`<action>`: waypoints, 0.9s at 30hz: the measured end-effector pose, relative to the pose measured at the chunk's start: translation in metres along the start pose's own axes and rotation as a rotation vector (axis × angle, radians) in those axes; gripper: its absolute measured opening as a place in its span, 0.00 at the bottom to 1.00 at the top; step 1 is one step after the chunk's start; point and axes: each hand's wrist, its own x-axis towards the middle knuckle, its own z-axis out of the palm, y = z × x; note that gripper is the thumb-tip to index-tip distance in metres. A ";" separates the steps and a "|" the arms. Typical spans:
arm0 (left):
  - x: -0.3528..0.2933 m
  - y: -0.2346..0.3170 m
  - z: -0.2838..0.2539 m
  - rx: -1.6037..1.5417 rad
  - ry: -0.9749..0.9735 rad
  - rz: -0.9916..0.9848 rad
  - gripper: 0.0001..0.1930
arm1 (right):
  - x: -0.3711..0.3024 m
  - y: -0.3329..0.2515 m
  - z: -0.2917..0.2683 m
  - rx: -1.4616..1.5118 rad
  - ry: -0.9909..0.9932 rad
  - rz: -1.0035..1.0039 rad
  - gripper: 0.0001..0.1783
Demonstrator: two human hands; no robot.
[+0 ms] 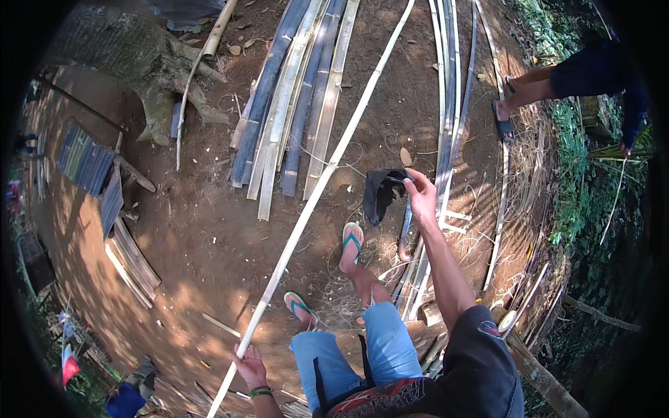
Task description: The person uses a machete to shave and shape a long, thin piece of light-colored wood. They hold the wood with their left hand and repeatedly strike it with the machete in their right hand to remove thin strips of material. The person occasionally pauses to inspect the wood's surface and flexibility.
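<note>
A long pale bamboo strip (317,191) runs diagonally from the far edge down to the lower left. My left hand (249,367) holds it near its lower end, palm turned up, with a dark band at the wrist. Out in front, my right hand (420,197) pinches a limp black piece, seemingly cloth (380,196), by its upper right corner. Just below that hand is a knife-like tool (405,233) with a grey blade and a curved brown handle; it seems to lie on the ground, though I cannot tell whether it touches my fingers.
Split bamboo lengths (279,118) lie at the far middle, with thinner strips (446,104) to their right. A person in sandals (529,87) stands far right. A tree trunk (132,63) rises far left, near a slatted bamboo panel (85,159). Another person (129,397) is lower left.
</note>
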 end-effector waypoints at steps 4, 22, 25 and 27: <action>-0.014 -0.017 -0.011 -0.024 -0.046 -0.047 0.30 | -0.093 -0.134 0.018 0.054 -0.154 -0.067 0.16; -0.108 -0.033 -0.076 -0.122 -0.396 -0.105 0.31 | -0.433 -0.431 0.218 -0.167 -1.090 -0.431 0.14; -0.127 -0.031 -0.089 -0.095 -0.385 -0.107 0.29 | -0.498 -0.420 0.273 -0.148 -1.218 -0.465 0.12; -0.130 -0.034 -0.099 -0.091 -0.388 -0.123 0.28 | -0.533 -0.404 0.312 -0.155 -1.255 -0.431 0.10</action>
